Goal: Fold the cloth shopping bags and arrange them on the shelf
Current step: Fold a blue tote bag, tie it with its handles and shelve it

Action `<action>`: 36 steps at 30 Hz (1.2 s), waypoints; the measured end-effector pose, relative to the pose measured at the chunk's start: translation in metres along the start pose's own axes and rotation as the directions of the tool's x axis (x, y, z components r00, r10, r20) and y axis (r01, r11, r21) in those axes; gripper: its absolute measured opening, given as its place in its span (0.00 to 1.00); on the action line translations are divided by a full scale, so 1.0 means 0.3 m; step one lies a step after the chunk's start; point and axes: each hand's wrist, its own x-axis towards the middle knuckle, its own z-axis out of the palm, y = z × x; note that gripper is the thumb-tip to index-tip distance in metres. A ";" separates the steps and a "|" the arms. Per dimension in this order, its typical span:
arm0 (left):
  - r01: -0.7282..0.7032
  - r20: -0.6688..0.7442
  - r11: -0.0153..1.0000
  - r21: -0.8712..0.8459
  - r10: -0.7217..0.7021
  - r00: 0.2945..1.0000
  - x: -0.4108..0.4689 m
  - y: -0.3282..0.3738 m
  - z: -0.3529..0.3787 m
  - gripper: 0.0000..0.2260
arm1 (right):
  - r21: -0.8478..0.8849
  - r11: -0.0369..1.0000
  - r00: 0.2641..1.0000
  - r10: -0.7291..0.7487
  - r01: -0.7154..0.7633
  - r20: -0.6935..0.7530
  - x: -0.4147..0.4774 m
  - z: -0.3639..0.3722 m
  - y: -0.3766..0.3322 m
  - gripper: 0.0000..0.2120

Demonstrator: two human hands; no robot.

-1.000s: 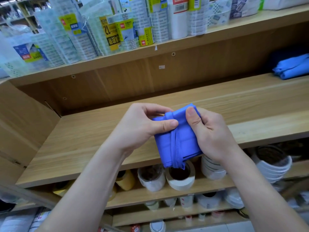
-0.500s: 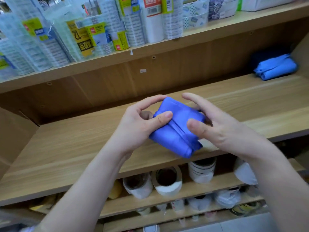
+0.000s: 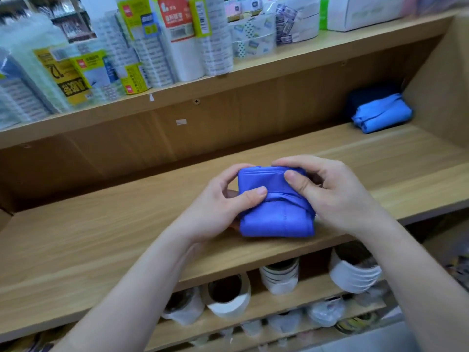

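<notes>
Nearest, under the mid shelf board (image 3: 101, 237): tape rolls (image 3: 228, 298), not part of this. At the board's front edge, left hand (image 3: 220, 207) and right hand (image 3: 337, 196) hold a purple-blue cloth bag (image 3: 276, 219) btwn them, fingers curled close round it, no slack. Step in hand, my read: final tuck on the fold before it goes down. To do it well: pin the strap band across the top face w/ both thumbs so the bundle can't spring open, square the bulging R side, press flat, and don't release until the fold bears on the board. Bag vs fingers: L thumb (image 3: 256, 194) lies on the band from the left; R thumb (image 3: 295, 181) presses the top face nearer the bag's far edge; other fingers wrap the far side and underside, mostly hidden. Bag sits over the board's front edge; touching wood or just above it, can't tell. Farther in, at the board's back R corner, a lighter blue folded bag (image 3: 380, 114) lies w/ a darker bundle behind, well apart from the hands. Prob. best landing spot is beside it. Above the board: packaged goods (image 3: 177, 47), blurred.
</notes>
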 end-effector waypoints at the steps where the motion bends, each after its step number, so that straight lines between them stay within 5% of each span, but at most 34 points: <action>1: 0.000 -0.020 1.000 0.018 0.001 1.000 0.021 0.000 0.011 0.14 | -0.011 1.000 0.999 0.028 -0.028 0.034 0.010 -0.016 0.013 0.13; 7: 0.041 -0.241 0.999 0.036 -0.031 0.970 0.212 0.006 0.049 0.18 | -0.089 0.981 0.985 0.173 -0.170 0.026 0.066 -0.093 0.079 0.32; 15: 0.251 -0.368 0.950 0.184 -0.170 0.914 0.408 -0.011 -0.031 0.19 | -0.293 0.919 0.959 0.283 -0.263 0.026 0.121 -0.176 0.183 0.17; 29: 0.271 -0.436 0.922 0.276 -0.132 0.890 0.555 0.008 0.041 0.16 | -0.548 0.799 0.946 0.321 -0.247 0.043 0.254 -0.198 0.261 0.24; 36: 0.276 -0.438 0.912 0.302 -0.125 0.890 0.542 0.019 0.058 0.20 | -0.507 0.828 0.955 0.295 -0.241 0.027 0.240 -0.224 0.280 0.23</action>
